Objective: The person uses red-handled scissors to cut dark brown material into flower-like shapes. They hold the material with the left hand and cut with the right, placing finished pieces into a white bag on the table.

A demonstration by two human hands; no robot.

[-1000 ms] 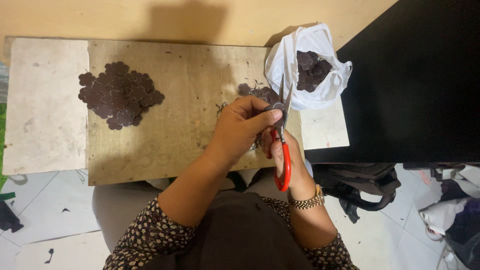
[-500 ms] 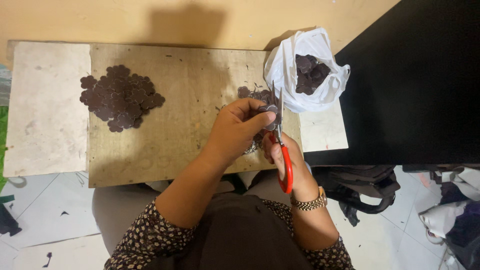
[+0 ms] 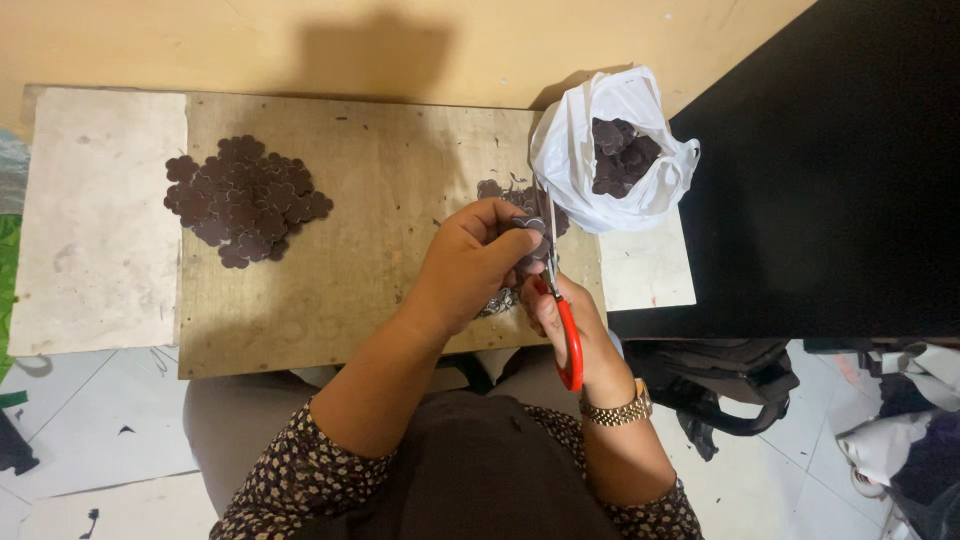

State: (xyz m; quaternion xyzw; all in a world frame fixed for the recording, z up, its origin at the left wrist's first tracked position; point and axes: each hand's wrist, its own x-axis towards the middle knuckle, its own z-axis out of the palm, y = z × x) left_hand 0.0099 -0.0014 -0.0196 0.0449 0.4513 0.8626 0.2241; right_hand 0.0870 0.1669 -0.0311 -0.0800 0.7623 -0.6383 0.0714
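Note:
My left hand (image 3: 478,262) pinches a small dark flower-shaped piece (image 3: 530,238) over the right part of a wooden board (image 3: 380,270). My right hand (image 3: 580,330) grips red-handled scissors (image 3: 566,330), whose blades point up along the piece. Under and just behind the hands lies a small heap of dark pieces and trimmings (image 3: 505,192). A flat pile of finished dark flower shapes (image 3: 246,198) lies on the board's left side.
A white plastic bag (image 3: 612,150) holding more dark pieces sits at the board's far right corner. A pale slab (image 3: 95,220) adjoins the board on the left. A black surface (image 3: 830,170) fills the right. Dark bags lie on the tiled floor (image 3: 730,385).
The hands stay in place over the board's right side; the scissors shift slightly as they work along the piece. The piles and the bag have not moved.

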